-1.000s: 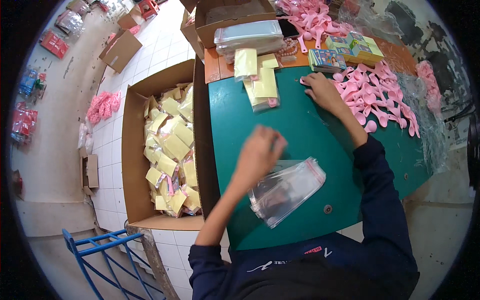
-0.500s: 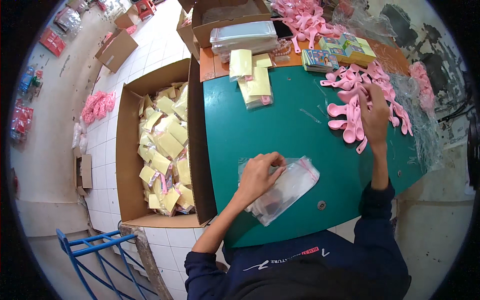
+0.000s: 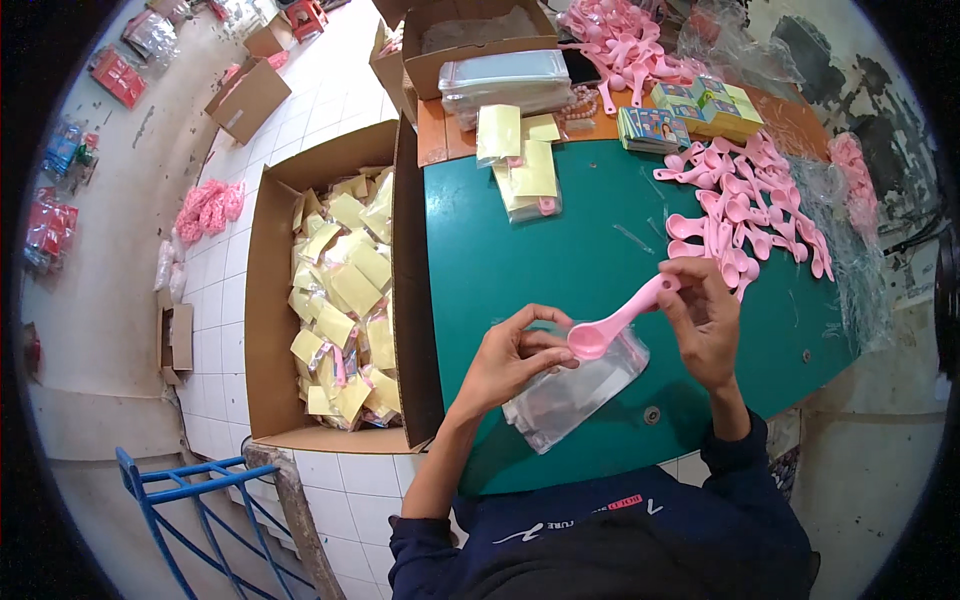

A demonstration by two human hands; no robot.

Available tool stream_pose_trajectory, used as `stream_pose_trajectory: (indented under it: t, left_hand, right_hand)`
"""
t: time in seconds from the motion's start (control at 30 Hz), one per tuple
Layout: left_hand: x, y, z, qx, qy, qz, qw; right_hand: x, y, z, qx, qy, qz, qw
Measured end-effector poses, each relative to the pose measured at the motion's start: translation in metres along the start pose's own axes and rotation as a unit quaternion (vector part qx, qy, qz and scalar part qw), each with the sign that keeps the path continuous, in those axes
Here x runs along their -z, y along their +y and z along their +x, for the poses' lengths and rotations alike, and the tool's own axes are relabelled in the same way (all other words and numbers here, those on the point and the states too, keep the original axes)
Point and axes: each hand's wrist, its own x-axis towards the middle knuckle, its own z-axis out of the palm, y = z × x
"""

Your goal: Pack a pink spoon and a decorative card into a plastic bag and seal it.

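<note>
A pink measuring spoon (image 3: 625, 318) is in my right hand (image 3: 706, 322), its handle end pinched between thumb and fingers. Its round bowl points left and reaches the fingertips of my left hand (image 3: 512, 358). That hand is curled with thumb and fingers drawn together; what lies between them, perhaps clear film, I cannot make out. Beneath both hands, clear plastic bags (image 3: 575, 400) lie stacked on the green tabletop (image 3: 480, 270). A spread pile of pink measuring spoons (image 3: 745, 205) rests farther right.
Left of the table stands a large cardboard box (image 3: 268, 300) full of packed bags with yellow cards. Toward the back are finished packets (image 3: 530, 170), a stack of clear bags (image 3: 505, 82), stacked printed cards (image 3: 650, 128) and more pink spoons (image 3: 615, 35). A blue metal frame (image 3: 190, 490) stands lower left.
My right hand has come from the spoon pile toward me with one pink spoon. My left hand has stayed over the bags, its fingertips now at the spoon's bowl.
</note>
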Motion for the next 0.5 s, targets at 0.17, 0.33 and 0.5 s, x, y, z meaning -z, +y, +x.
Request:
stream_pose_trajectory:
  t: [0.17, 0.33, 0.5]
  left_hand:
    - [-0.003, 0.006, 0.006, -0.012, 0.020, -0.026, 0.999]
    - [-0.003, 0.010, 0.015, -0.094, 0.064, -0.086, 0.990]
    - [0.011, 0.007, 0.020, -0.051, 0.024, 0.050, 0.997]
  right_hand:
    - [-0.008, -0.005, 0.009, -0.008, -0.075, -0.024, 0.997]
    - [-0.005, -0.005, 0.029, -0.014, -0.166, -0.067, 0.984]
    - [-0.008, 0.000, 0.036, 0.024, -0.104, -0.086, 0.991]
